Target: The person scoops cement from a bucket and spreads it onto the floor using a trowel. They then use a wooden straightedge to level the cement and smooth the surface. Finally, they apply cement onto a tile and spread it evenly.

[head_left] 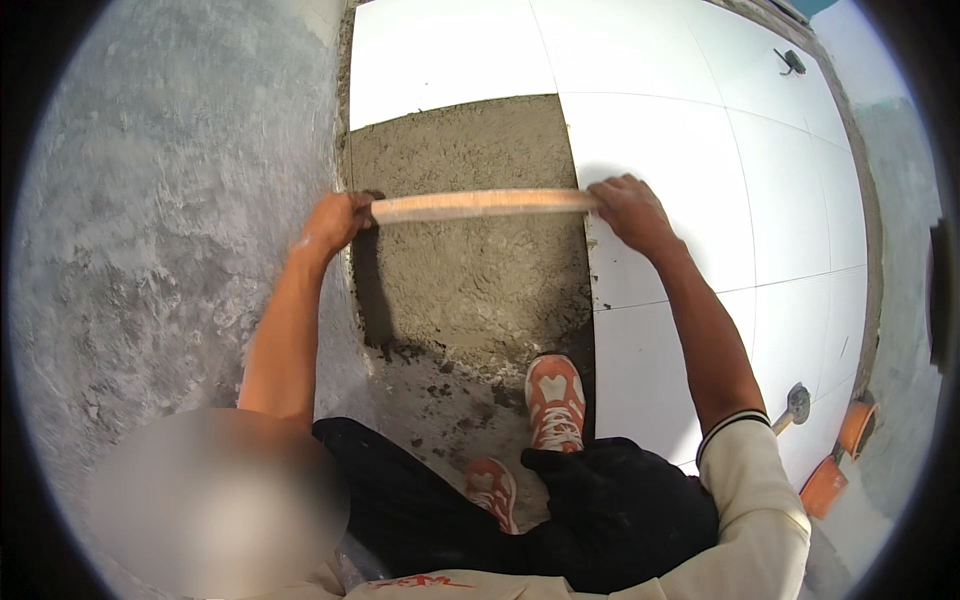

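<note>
A light wooden strip [480, 204] spans the bed of wet grey mortar [470, 285] from side to side. My left hand [338, 220] is closed round its left end, close to the rough grey wall. At the other end, my right hand [632, 212] grips the strip over the edge of the white tiles [660, 150]. Beyond the strip the mortar looks fairly even; nearer to me its surface is rough and ends in loose crumbs. Whether the strip presses on the mortar or hovers just above it, I cannot tell.
The grey wall [180, 200] rises along the left. My orange and white shoes [555, 395] stand on the bare floor before the mortar. At the right, a mallet [796, 405] lies on the tiles, near orange containers [824, 488]. A small dark green object [792, 62] lies far right.
</note>
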### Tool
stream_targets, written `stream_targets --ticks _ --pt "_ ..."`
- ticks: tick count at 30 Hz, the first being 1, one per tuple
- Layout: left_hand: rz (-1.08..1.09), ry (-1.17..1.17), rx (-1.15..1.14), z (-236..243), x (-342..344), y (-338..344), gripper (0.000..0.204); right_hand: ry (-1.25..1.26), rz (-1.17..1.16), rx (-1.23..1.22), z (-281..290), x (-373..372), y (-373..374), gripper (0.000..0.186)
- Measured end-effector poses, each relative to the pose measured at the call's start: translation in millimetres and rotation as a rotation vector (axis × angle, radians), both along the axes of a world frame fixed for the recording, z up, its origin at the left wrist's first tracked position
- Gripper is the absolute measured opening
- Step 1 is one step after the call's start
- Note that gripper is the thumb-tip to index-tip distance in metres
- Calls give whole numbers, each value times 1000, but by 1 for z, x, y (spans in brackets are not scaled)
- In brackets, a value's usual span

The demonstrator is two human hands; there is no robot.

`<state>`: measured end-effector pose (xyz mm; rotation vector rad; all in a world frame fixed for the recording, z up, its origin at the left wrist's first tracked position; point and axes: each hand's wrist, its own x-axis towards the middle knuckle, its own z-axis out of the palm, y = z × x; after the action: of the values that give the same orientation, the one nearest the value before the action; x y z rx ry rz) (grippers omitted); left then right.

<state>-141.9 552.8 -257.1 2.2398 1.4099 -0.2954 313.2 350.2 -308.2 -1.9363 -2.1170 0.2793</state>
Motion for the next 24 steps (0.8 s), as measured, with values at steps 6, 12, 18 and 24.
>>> stream_targets --ticks 6,12,18,24 --pt "55 -15 39 1 -4 16 35 8 -33 38 6 7 40 26" --pt "58 -87 169 -21 1 60 37 14 -27 101 -5 17 115 23" --pt "-34 -27 116 -10 2 32 37 -35 -68 -120 12 6 72 28" --pt "-56 19 47 -3 -4 -8 37 -19 -91 -206 27 -12 -3 34"
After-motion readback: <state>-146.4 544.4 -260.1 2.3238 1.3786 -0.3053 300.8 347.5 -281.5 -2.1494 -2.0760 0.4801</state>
